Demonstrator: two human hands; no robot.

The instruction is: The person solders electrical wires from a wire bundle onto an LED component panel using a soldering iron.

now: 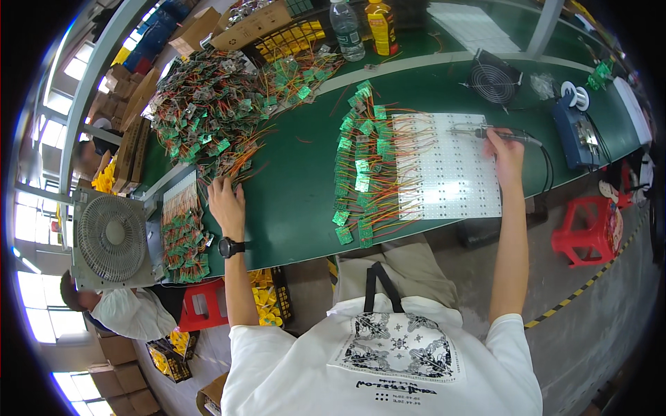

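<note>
My right hand [508, 154] is wrapped round a soldering iron [480, 132], whose metal tip points left over a white perforated panel [454, 173]. Orange and red wires run along the panel's left side to rows of small green circuit boards [362, 166]. At the left, my left hand [227, 202] rests on the bench with its fingers bent and somewhat apart, at the edge of the loose wires [243, 163]. These wires hang from a big heap of wired circuit boards [201, 104]. Its fingertips are partly hidden, and no held thing shows.
A second panel with wired boards [184, 236] lies left of my left hand, beside a fan [112, 236]. Along the back stand a water bottle [347, 31] and a yellow bottle [381, 28]. A small black fan [494, 78], solder spool [574, 96] and blue soldering station [576, 135] are at right.
</note>
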